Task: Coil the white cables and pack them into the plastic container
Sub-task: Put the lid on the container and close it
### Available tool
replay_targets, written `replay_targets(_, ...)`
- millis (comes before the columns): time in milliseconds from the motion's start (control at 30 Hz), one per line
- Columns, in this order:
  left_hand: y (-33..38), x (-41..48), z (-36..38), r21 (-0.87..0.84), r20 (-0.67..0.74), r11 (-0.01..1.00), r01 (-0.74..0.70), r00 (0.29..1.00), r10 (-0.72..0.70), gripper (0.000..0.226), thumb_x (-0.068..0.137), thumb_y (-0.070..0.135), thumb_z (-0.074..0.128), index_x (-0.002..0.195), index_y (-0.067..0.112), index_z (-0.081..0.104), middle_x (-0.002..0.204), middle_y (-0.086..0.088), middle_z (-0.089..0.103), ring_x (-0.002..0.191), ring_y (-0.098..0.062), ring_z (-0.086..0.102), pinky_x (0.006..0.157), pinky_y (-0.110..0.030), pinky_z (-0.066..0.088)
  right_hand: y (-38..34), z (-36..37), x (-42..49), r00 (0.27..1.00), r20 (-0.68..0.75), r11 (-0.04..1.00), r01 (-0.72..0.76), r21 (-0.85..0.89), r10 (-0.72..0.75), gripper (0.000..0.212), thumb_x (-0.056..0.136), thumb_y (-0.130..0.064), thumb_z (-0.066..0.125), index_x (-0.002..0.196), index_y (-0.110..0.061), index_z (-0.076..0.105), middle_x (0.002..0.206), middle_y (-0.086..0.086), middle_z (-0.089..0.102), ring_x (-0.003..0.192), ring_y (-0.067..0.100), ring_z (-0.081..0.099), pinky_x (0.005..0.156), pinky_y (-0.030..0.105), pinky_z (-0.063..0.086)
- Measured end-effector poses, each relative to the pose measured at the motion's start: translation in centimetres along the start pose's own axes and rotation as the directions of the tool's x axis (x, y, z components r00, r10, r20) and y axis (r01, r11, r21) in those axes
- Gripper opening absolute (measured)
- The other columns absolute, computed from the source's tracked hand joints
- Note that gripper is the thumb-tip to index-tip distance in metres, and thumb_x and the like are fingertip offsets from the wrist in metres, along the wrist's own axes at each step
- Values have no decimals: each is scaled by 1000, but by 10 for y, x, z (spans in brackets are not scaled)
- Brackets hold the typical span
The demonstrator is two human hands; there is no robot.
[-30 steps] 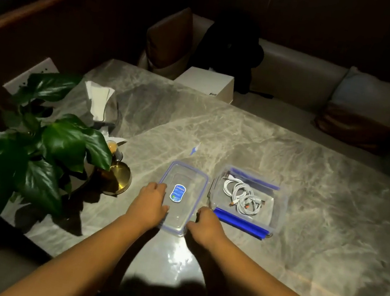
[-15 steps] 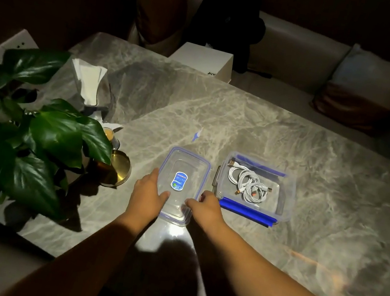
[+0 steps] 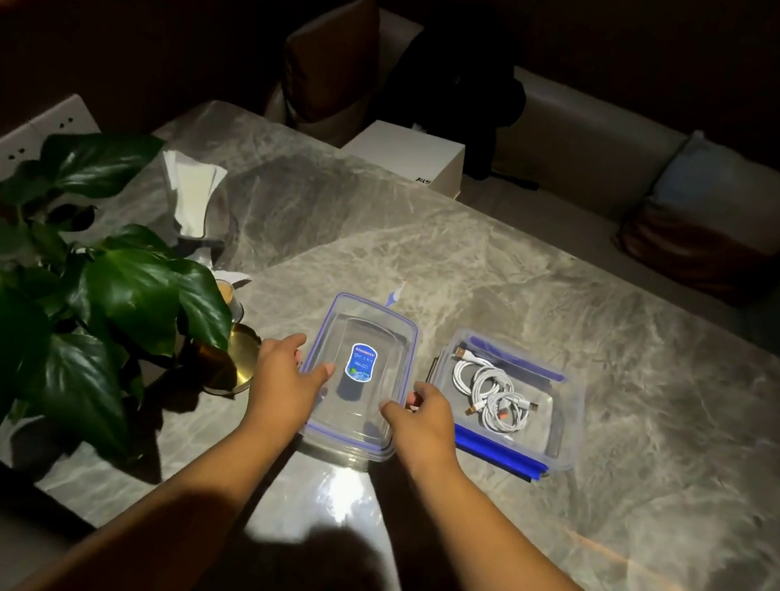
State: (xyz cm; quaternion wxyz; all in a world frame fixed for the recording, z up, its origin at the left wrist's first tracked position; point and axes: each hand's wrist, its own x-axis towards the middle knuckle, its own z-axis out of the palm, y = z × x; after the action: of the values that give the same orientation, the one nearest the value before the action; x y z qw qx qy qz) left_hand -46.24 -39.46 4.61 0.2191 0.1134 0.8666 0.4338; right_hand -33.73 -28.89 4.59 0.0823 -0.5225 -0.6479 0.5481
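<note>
A clear plastic lid (image 3: 370,338) with a blue seal and a blue sticker is raised a little off the marble table (image 3: 668,422), casting a shadow at its near end. My left hand (image 3: 284,381) grips its left edge and my right hand (image 3: 423,418) grips its right edge. To the right stands the open plastic container (image 3: 567,430) with blue clips. Coiled white cables (image 3: 490,396) lie inside it.
A large leafy plant (image 3: 65,290) fills the table's left side, with a brass dish (image 3: 238,362) and a tissue holder (image 3: 192,192) beside it. A white box (image 3: 410,155) sits at the far edge. A sofa with cushions (image 3: 723,224) runs behind.
Both hands have slid from the lid's near end onto its side edges, and the lid's near end has lifted off the table. The container and cables have not moved.
</note>
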Motion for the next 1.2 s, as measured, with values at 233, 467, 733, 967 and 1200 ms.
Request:
replay_targets(233,15,-7,14,-437,91,890,130,991,-100,19,86,15,73,103,10,67,96,-15,73,80,-26,70,72,-37,58,-4,-34,3,988,-110,986,119,118,-106,39,82,-2,71,119,-12,63,100,6,68,88,20,63,86,28,52)
replay_targets(467,52,-32,37,-644,91,756,118,993,-78,28,90,6,67,115,9,56,85,-11,76,82,-32,72,78,-46,57,-2,-69,2,976,-174,965,169,203,-134,18,87,-11,70,104,-13,67,78,-2,66,74,15,62,77,32,54)
replay_targets(733,74,-44,53,-626,246,757,190,968,-40,21,87,2,70,106,1,62,79,-14,76,62,-22,66,73,-41,56,-5,-115,8,969,-175,937,216,274,-172,16,87,-3,69,91,-19,69,55,-17,62,53,-3,54,64,20,47)
replay_targets(967,86,-57,70,-669,342,696,261,939,-24,11,85,-9,65,93,-1,63,77,-14,76,63,-21,72,62,-31,58,-11,-147,3,976,-150,895,203,398,-155,19,89,2,66,102,-12,65,69,-5,68,60,3,64,60,17,52)
replay_targets(1200,103,-71,100,-764,250,596,245,965,-77,16,86,-7,64,102,-6,63,93,-25,73,75,-29,73,75,-40,59,6,-134,-24,998,36,567,-59,821,52,26,93,-8,63,119,-11,62,110,17,75,93,27,75,74,40,61)
